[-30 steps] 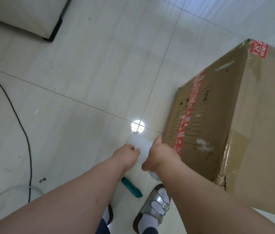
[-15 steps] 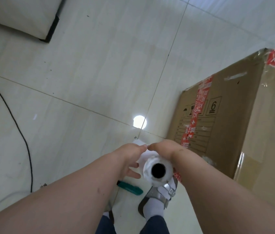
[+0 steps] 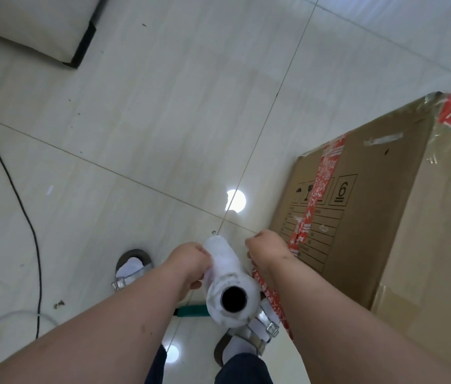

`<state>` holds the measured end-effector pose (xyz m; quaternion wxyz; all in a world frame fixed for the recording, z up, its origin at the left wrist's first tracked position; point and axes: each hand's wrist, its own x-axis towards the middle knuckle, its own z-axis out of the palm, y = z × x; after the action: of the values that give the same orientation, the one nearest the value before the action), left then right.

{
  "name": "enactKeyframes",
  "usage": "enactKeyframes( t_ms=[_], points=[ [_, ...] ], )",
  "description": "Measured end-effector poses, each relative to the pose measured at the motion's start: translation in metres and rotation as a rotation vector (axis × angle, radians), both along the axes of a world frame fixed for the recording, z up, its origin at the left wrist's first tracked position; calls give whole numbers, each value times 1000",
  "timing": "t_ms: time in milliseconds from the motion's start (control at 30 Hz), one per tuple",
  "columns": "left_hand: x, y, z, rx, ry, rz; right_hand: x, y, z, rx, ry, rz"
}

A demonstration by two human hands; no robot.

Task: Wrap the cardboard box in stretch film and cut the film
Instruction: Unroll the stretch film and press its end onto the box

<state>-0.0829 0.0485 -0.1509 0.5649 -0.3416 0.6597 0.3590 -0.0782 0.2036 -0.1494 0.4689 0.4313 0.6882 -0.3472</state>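
Stretch film roll [image 3: 225, 284]: left hand [image 3: 188, 266] grips it; right hand [image 3: 267, 252] curled, pinching film edge, apparently. Advice: anchor film flat against cardboard box [image 3: 371, 217] first.

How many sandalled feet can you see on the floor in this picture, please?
2: the left foot beside the left forearm, the right foot partly hidden under the film roll.

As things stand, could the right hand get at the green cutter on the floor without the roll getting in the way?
Probably not directly. The right hand is up beside the cardboard box, while the green cutter lies on the floor, partly hidden beneath the film roll that the left hand grips. The roll sits between them.
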Motion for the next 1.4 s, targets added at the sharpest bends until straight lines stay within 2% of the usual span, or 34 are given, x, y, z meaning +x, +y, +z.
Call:
enactKeyframes(
  t_ms=[167, 233, 333, 433, 533, 633, 767, 1000, 1133, 1200, 1267, 1333, 1400],
  points=[
    [-6, -19, -9, 18, -167, 430, -2, -8, 1, -120, -94, -18],
    [-7, -22, -7, 38, -243, 552, -10, -18, 8, -170, -130, 97],
    [-7, -30, -7, 27, -288, 635, -25, -33, 23, -286, -176, 300],
    [-7, -38, -7, -4, -313, 666, -27, -40, 30, -355, -246, 389],
    [-6, -41, -8, -31, -330, 685, -17, -39, 23, -311, -319, 323],
    [-7, -39, -16, -58, -303, 740, -2, -27, 19, -294, -348, 76],
    [-18, -40, -27, -124, -154, 820, 19, -12, 24, -389, -370, -489],
    [-53, -40, -25, -131, 18, 917, 54, -13, 31, -501, -163, -1373],
    [-64, -31, -18, -81, 86, 993, 61, -16, 38, -569, -69, -1636],
    [-68, -24, -10, -21, 124, 1015, 58, -9, 39, -507, -97, -1598],
    [-70, -17, -4, 41, 147, 987, 51, -1, 40, -439, -147, -1444],
    [-68, -11, 0, 77, 156, 838, 39, 7, 39, -269, -174, -1157],
    [-59, -8, 0, 83, 159, 546, 22, 12, 38, -118, -163, -865]
  ],
)
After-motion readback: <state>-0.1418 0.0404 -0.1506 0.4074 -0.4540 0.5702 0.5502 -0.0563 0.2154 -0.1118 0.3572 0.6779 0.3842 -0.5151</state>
